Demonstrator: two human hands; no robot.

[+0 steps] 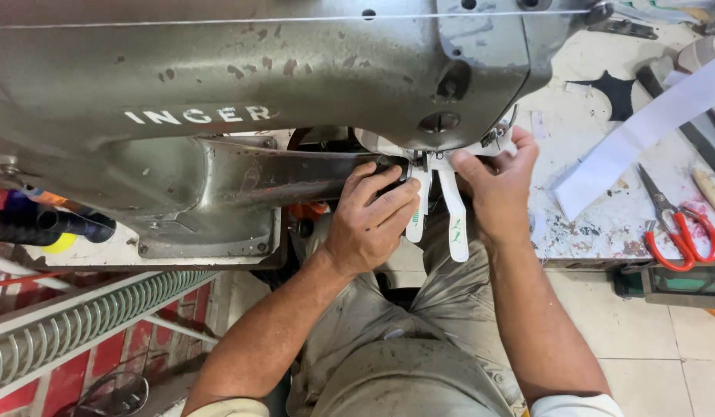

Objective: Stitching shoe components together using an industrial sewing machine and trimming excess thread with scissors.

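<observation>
Left hand [369, 220] is curling its fingers closed around the dark end of the sewing machine's arm [295, 176], pressing the white shoe-upper piece [450, 202] there. Right hand [496, 181] is pinching that piece at three o'clock of the needle. Red-handled scissors [678, 228] are lying on the counter [597, 224], well apart at three o'clock.

Scissors [679, 232] on table [597, 224], right of sewing machine [218, 93]
</observation>
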